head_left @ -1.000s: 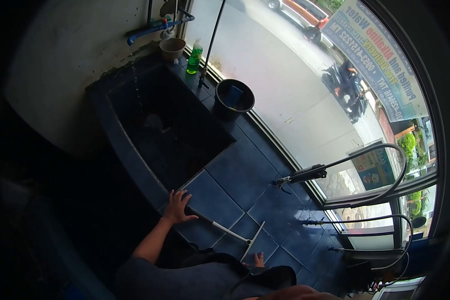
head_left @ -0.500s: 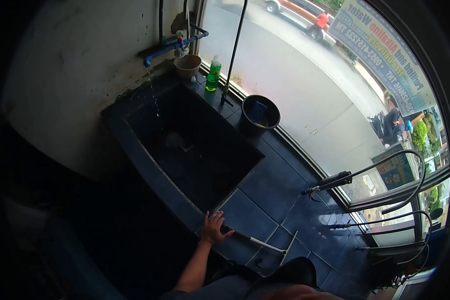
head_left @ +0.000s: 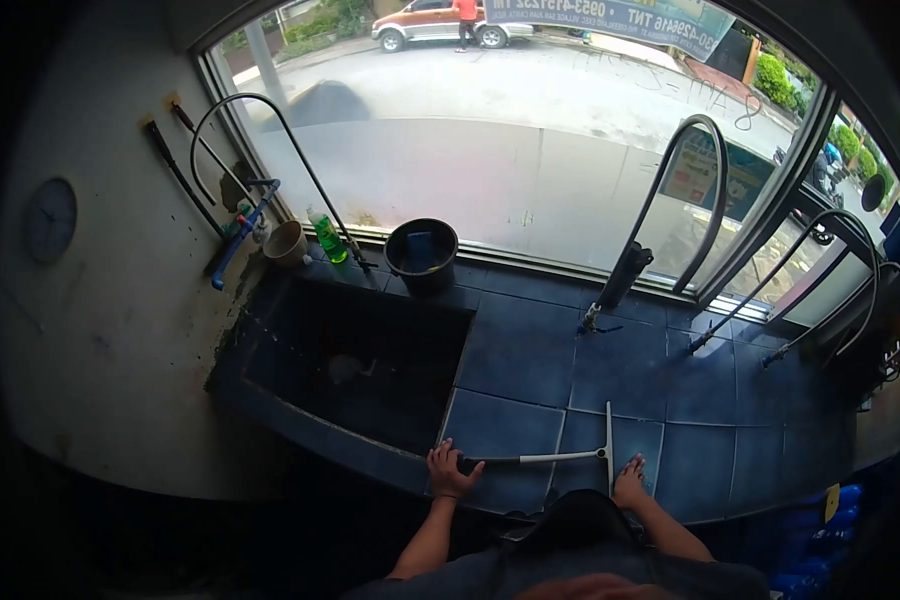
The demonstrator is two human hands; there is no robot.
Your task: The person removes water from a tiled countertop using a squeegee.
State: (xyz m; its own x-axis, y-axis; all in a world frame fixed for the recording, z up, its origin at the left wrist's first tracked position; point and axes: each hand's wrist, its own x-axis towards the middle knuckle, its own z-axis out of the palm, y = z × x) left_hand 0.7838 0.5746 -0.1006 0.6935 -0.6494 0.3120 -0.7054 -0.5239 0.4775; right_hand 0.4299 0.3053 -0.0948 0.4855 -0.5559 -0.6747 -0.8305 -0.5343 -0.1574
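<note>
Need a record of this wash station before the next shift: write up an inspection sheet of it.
Surface: blue tiled counter with a sunken basin at left.
Job's things: squeegee lying flat on the tiles, blade toward the right.
Clutter: black bucket, green bottle, beige cup along the window ledge.
Hands: left hand on the squeegee handle end; right hand resting on the counter edge near the blade.
Cables: curved hoses with spray nozzles at right.
Surroundings: wall clock, blue tap, street and parked car outside the window.
</note>
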